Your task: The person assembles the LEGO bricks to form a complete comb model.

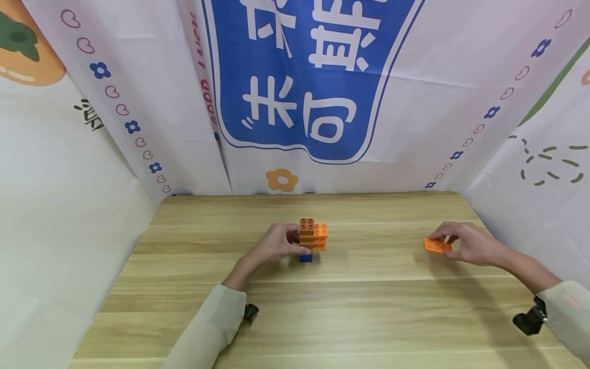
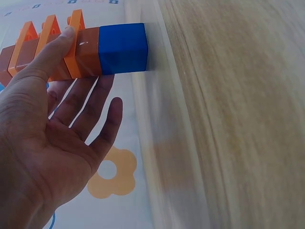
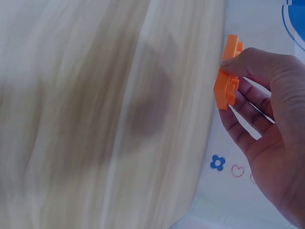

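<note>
In the head view my left hand [image 1: 278,242] grips a tower of toy building bricks [image 1: 306,227] near the middle of the table. Brown bricks alternate with thin orange plates [image 2: 73,55], which jut out to one side, and a blue brick [image 2: 124,48] forms the bottom end. The thumb presses against the tower in the left wrist view; the lower fingers extend below it. Over on the right, my right hand [image 1: 473,246] pinches a flat orange studded building brick [image 3: 226,88] between thumb and fingers, held above the table and apart from the tower.
A wood-grain table [image 1: 350,318] lies beneath both hands. White printed cloth [image 1: 405,118] with a blue sign hangs behind it and along both sides. Dark wrist devices [image 1: 530,319] sit at both cuffs.
</note>
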`<state>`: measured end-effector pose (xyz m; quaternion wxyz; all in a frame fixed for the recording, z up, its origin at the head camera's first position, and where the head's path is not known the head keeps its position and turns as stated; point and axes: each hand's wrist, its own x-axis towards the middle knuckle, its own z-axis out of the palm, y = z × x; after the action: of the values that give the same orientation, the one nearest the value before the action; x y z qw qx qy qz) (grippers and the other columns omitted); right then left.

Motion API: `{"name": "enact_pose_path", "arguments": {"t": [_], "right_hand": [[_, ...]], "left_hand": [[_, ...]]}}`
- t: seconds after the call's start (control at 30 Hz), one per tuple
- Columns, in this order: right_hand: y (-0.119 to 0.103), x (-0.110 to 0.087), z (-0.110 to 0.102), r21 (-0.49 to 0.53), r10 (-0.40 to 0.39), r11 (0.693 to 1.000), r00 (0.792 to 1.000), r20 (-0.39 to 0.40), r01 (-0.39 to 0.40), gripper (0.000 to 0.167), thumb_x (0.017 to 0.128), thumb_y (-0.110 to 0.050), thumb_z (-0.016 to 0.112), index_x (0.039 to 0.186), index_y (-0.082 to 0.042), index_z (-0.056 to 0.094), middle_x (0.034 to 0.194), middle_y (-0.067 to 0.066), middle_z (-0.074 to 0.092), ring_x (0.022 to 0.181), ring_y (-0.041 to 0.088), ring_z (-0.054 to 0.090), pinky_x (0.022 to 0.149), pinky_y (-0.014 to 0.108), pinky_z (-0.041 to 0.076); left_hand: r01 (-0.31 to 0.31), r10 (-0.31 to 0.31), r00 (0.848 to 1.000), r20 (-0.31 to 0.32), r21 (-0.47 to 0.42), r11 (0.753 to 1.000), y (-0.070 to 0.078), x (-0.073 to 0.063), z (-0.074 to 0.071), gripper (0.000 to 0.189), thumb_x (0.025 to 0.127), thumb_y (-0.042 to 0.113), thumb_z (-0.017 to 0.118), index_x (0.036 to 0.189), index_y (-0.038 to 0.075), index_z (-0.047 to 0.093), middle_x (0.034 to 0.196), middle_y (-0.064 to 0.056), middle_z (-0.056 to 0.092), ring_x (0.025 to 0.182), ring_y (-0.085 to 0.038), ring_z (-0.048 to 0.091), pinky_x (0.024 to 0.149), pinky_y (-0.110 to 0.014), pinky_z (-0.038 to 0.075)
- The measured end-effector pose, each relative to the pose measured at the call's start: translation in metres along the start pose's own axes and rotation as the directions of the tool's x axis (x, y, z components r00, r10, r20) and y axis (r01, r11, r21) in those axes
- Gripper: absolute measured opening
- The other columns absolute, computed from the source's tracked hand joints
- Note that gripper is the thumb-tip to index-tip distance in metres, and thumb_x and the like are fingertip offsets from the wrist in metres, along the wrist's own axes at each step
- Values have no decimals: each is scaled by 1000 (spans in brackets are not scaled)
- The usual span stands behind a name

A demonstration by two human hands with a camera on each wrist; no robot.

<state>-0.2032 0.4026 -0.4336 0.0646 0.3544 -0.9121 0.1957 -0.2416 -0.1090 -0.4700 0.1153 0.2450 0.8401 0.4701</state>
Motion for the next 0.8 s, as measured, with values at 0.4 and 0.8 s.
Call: {"name": "enact_pose_path", "arguments": {"t": [0.4, 0.8], "right_hand": [[-24, 26, -4, 67, -41, 997, 999, 31, 38, 48, 74, 5, 91, 118, -12, 79, 105, -11, 72, 83, 0, 63, 66, 25, 58], [-47, 59, -6, 70, -137, 988, 991, 9, 136, 47, 73, 7, 90, 116, -10, 80, 104, -9, 72, 79, 1, 63, 66, 23, 57]], "left_hand": [[6, -6, 1000, 5, 13, 1000, 0, 0, 0, 27, 84, 19, 93, 103, 10, 76, 94, 1, 76, 86, -14, 71, 77, -27, 61], [23, -23, 1000, -2, 15, 1000, 3, -1, 0, 28, 84, 18, 92, 105, 10, 76, 96, 0, 76, 87, -14, 71, 78, -27, 61]]}}
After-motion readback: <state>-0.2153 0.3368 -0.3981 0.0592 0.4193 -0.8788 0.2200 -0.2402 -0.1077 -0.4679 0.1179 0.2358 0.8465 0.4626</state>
